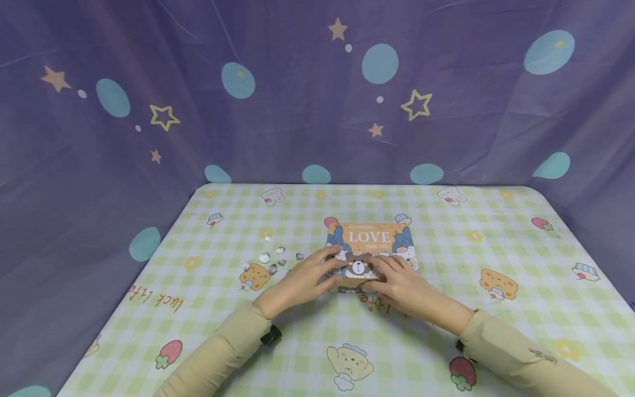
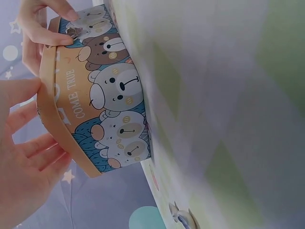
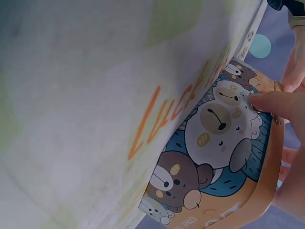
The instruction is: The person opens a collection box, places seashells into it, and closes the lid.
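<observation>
A lidded box (image 1: 369, 237) printed with cartoon bears and the word LOVE sits on the table in the head view. Its front carries a small metal clasp (image 2: 74, 32). My left hand (image 1: 302, 278) holds the lid's left end, thumb at the front edge and fingers spread along the side and top. On the right, my right hand (image 1: 409, 284) grips the box with its thumb at the clasp and fingers over the lid (image 3: 269, 191). The lid is down on the box. Whether the clasp is fastened is hidden by the thumb.
Several small shiny purple-and-white pieces (image 1: 264, 257) lie scattered left of the box, close to my left forearm. A green checked cloth (image 1: 426, 358) with cartoon prints covers the table. A purple curtain (image 1: 307, 121) with stars hangs behind and at the sides.
</observation>
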`<state>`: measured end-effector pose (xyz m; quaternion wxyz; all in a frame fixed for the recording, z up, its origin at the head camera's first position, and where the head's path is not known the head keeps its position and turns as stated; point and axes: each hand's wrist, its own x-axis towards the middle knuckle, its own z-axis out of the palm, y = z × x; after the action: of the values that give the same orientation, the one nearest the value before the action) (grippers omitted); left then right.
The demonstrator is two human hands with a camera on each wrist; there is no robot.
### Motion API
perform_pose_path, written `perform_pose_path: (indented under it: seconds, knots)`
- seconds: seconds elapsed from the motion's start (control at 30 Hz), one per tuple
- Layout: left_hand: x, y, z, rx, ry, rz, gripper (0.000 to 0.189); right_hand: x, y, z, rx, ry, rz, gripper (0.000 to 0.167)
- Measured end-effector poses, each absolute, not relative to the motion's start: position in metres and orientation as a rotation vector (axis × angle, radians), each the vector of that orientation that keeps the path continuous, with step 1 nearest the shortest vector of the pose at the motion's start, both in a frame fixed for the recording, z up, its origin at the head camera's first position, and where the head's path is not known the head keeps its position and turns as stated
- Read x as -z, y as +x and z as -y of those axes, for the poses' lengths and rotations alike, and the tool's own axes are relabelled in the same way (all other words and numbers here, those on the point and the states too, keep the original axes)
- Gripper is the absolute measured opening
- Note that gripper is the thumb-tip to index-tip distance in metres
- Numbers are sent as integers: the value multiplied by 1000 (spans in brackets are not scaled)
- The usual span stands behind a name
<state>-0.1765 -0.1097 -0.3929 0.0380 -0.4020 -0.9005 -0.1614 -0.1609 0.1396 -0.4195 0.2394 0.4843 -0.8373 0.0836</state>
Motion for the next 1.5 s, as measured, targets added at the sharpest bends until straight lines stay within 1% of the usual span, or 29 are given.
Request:
perform_pose_path:
  seconds: [0.2, 0.3, 0.67, 1.0, 1.27, 1.5]
  knots:
    - [393, -177, 110, 493, -1240, 2750, 35, 420, -161, -137, -223, 1309, 2280, 25]
    - [394, -177, 109, 487, -1240, 2746, 35, 419, -161, -136, -210, 1295, 2287, 21]
    - [395, -177, 109, 502, -1227, 2751, 34, 420, -162, -133, -213, 1281, 2294, 23]
    - [395, -177, 110, 504, -1213, 2762, 35, 415, -160, -137, -382, 1308, 2301, 32]
    - [395, -175, 109, 515, -1210, 2761, 35, 414, -160, -139, -597, 1296, 2179, 22]
    - [396, -175, 111, 545, -1210, 2755, 34, 412, -157, -136, -611, 1245, 2208, 20]
